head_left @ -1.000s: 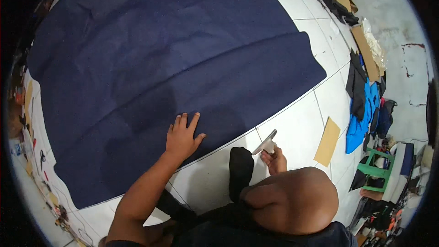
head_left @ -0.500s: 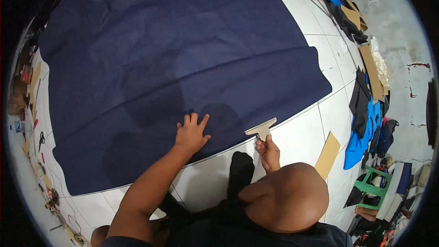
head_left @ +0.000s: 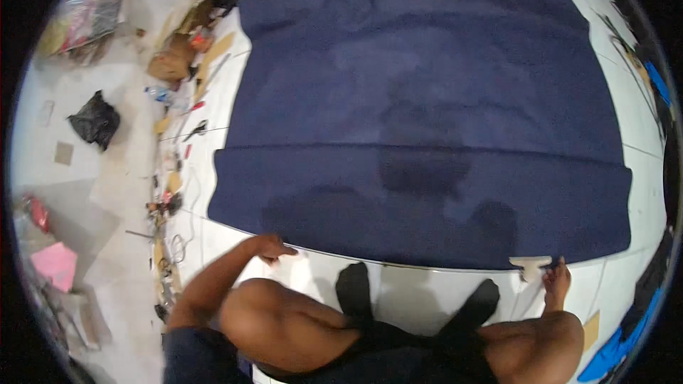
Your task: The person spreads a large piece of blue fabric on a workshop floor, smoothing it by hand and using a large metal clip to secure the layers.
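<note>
A large dark blue fabric sheet [head_left: 441,231] lies spread on the floor, with a raised fold running across it from left to right. At the left part of its near edge is my left hand [head_left: 270,247], fingers closed on the edge, the index pointing right. Near the right end of the same edge my right hand [head_left: 557,283] holds a beige flat spreader with a wide blade [head_left: 530,265]. The blade lies along the fabric's border, and one finger of that hand reaches up to the cloth.
White floor tiles [head_left: 405,295] surround the sheet. My feet in black socks [head_left: 353,291] stand close to its near edge. To the left are scissors [head_left: 197,129], a cable [head_left: 179,247], a black plastic bag [head_left: 96,121] and scattered scraps. Blue cloth [head_left: 617,355] lies at lower right.
My view has swung left. My left hand has moved from flat on the fabric to its near edge, farther left. My right hand has moved right along the edge with the spreader.
</note>
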